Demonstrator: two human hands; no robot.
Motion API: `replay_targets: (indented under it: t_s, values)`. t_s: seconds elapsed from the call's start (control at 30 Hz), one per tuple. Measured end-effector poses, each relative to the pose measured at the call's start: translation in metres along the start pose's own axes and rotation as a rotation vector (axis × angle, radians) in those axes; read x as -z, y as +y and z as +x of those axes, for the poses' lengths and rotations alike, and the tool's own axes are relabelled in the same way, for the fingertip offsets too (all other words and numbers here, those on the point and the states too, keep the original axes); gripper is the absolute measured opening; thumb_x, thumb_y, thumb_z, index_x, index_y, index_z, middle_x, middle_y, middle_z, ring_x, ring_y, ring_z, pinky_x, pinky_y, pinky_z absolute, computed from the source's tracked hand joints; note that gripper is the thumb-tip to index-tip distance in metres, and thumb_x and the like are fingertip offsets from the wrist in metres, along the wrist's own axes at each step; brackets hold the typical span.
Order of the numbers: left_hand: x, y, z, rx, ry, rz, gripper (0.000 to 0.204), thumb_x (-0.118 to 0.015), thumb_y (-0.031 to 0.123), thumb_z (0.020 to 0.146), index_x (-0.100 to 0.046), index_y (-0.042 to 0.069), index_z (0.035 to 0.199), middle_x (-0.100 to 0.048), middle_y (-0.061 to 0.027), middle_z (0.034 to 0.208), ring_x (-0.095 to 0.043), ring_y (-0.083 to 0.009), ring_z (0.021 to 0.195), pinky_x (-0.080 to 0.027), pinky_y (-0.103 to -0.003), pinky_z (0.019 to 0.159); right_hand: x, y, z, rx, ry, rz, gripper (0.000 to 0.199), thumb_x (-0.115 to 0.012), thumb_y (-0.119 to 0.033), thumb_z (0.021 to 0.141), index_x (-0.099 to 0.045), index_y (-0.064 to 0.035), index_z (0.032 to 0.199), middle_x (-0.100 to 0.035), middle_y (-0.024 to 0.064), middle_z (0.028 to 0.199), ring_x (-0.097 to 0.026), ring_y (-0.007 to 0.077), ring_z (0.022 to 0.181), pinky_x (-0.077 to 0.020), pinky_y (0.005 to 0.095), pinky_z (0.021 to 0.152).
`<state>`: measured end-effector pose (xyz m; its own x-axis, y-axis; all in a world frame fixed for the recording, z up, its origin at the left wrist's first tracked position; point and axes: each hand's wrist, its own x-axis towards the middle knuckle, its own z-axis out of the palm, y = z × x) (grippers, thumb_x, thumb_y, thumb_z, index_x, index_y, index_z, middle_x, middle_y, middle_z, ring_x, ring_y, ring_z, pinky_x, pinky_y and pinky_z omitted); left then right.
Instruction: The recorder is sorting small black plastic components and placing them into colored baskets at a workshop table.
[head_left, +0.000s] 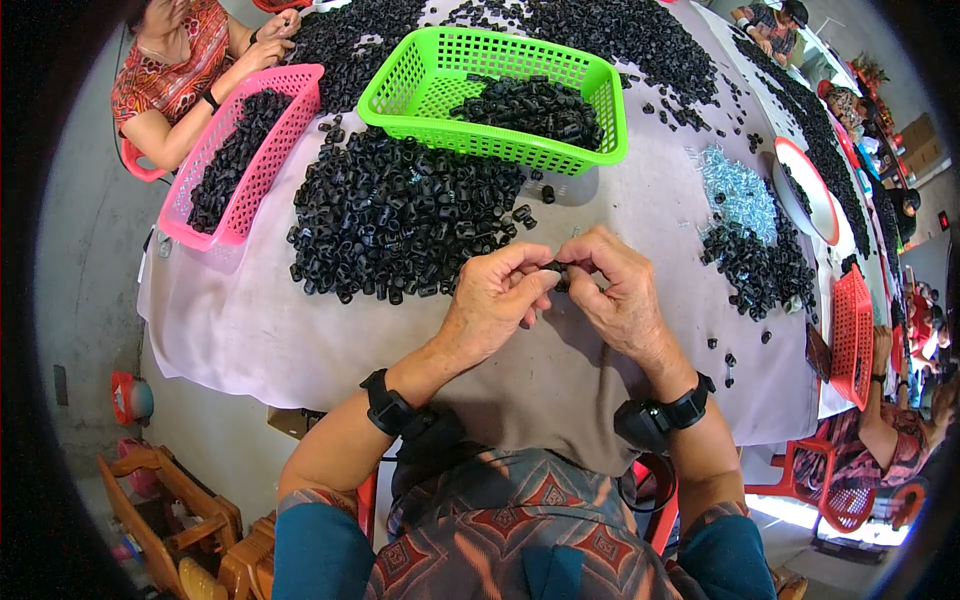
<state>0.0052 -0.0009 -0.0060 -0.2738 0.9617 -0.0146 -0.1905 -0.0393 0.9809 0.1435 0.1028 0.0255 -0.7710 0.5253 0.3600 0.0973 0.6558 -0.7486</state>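
Observation:
My left hand (pixel 505 292) and my right hand (pixel 610 285) meet over the near part of the table, fingertips pinched together. Between them is a small black plastic part (pixel 560 274), mostly covered by my fingers. Both hands are closed on it. Just beyond my left hand spreads a big pile of small black plastic parts (pixel 400 220). Behind that pile stands a green plastic basket (pixel 490 150), with more black parts heaped in its right side. To the right of my hands lie a pile of small clear bluish pieces (pixel 738 195) and a smaller heap of black parts (pixel 755 265).
A pink basket (pixel 245 165) of black parts stands at the left, by a seated person (pixel 175 80). A white bowl with a red rim (pixel 806 190) and a red basket (pixel 851 335) are at the right. Other people sit along the right. A wooden chair (pixel 170 510) stands lower left.

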Motion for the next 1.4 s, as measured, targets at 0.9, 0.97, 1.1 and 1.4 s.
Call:
replay_targets:
  t_s: [0.9,0.97,1.1,1.4]
  values:
    - [-0.001,-0.003,0.001,0.006,0.049,-0.106,0.018,-0.06,0.003,0.086,-0.06,-0.005,0.103,-0.061,-0.0058,0.076,-0.058,-0.0087,0.062,-0.052,-0.022,0.052,-0.005,0.006,-0.002,0.144,0.05,-0.06,0.013,-0.057,0.002,0.081,-0.06,-0.0013,0.094,-0.056,0.0093,0.081,-0.058,0.0196,0.069,-0.0474,0.0301,0.061]
    - [-0.002,-0.003,0.001,0.004,0.051,-0.114,0.018,-0.06,0.003,0.086,-0.06,-0.005,0.102,-0.061,-0.006,0.076,-0.059,-0.0088,0.062,-0.052,-0.023,0.052,-0.01,0.01,-0.005,-0.006,0.097,0.109,0.016,-0.057,0.002,0.081,-0.056,-0.0009,0.096,-0.056,0.0085,0.08,-0.058,0.0184,0.069,-0.0476,0.0298,0.061]
    - [-0.003,-0.004,0.0,-0.04,0.063,-0.043,0.018,-0.061,0.006,0.086,-0.061,-0.003,0.102,-0.061,-0.0047,0.075,-0.058,-0.0077,0.062,-0.051,-0.022,0.052,-0.009,0.021,-0.004,0.007,0.07,0.169,0.018,-0.057,0.002,0.08,-0.054,-0.0005,0.098,-0.056,0.0062,0.077,-0.058,0.0143,0.07,-0.0475,0.0281,0.061]
    - [-0.001,-0.003,0.0,-0.011,0.012,-0.097,0.02,-0.059,0.005,0.088,-0.058,-0.004,0.105,-0.06,-0.0059,0.08,-0.059,-0.0094,0.065,-0.053,-0.024,0.055,0.003,0.02,0.0,-0.028,-0.041,0.187,0.013,-0.057,0.002,0.081,-0.06,0.0006,0.094,-0.056,0.0041,0.079,-0.056,0.0091,0.072,-0.0457,0.0238,0.06]
